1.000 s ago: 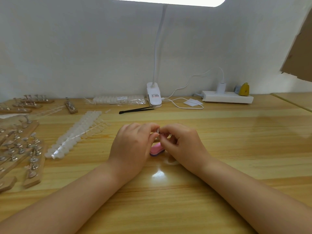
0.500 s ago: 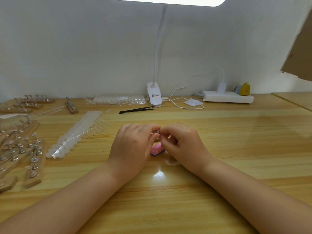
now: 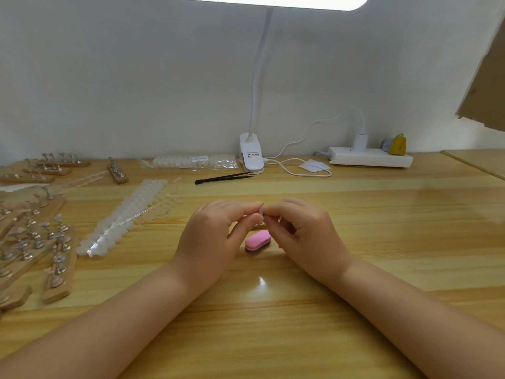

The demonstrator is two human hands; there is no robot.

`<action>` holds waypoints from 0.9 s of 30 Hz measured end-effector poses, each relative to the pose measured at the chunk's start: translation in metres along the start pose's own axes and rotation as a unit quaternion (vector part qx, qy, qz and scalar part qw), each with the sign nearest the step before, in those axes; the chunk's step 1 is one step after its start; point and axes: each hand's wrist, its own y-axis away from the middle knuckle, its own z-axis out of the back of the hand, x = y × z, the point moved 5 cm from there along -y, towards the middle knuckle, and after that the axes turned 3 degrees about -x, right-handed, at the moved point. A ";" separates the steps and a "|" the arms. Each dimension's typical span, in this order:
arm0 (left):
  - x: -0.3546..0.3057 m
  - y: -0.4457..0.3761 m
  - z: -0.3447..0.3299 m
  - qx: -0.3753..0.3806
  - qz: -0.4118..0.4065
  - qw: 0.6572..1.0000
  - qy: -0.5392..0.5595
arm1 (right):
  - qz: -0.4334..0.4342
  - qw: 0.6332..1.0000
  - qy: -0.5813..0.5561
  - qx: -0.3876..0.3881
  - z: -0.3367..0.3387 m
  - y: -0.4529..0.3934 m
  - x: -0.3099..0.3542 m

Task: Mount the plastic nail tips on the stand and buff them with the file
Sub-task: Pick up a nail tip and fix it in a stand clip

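Pale plastic nail tip (image 3: 261, 211) sits pinched between the fingertips of the left hand (image 3: 216, 236) and right hand (image 3: 303, 232), mid-table, just above the pink file (image 3: 257, 240) lying untouched. Nothing has shifted over the last second, so the mounting step looks unfinished; whether a stand sits beneath the hands is hidden.

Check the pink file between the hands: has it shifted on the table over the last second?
No. The pink file lies flat at the same distance in front of the black tweezers, below both hands.
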 end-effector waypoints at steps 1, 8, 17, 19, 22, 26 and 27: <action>0.000 0.000 0.000 0.003 0.003 1.000 0.019 | 0.002 1.000 0.003 -0.001 0.000 0.000 0.000; 0.006 0.002 0.002 -0.007 0.078 0.997 0.028 | -0.031 0.999 -0.009 -0.013 -0.002 -0.001 -0.001; 0.010 0.002 0.002 -0.017 0.095 0.995 0.014 | 0.023 0.999 0.042 0.005 -0.001 0.000 0.006; 0.010 0.002 0.002 -0.010 0.091 0.996 0.022 | 0.045 0.997 0.055 0.019 -0.001 0.001 0.008; 0.008 0.002 0.001 0.003 0.068 0.998 0.015 | 0.068 0.995 0.058 0.032 -0.001 0.004 0.008; 0.005 0.002 0.001 0.010 0.037 0.999 -0.014 | 0.085 0.994 0.051 0.050 0.000 0.004 0.007; 0.004 0.002 0.002 0.008 0.033 0.999 -0.014 | 0.084 0.994 0.047 0.048 0.000 0.003 0.007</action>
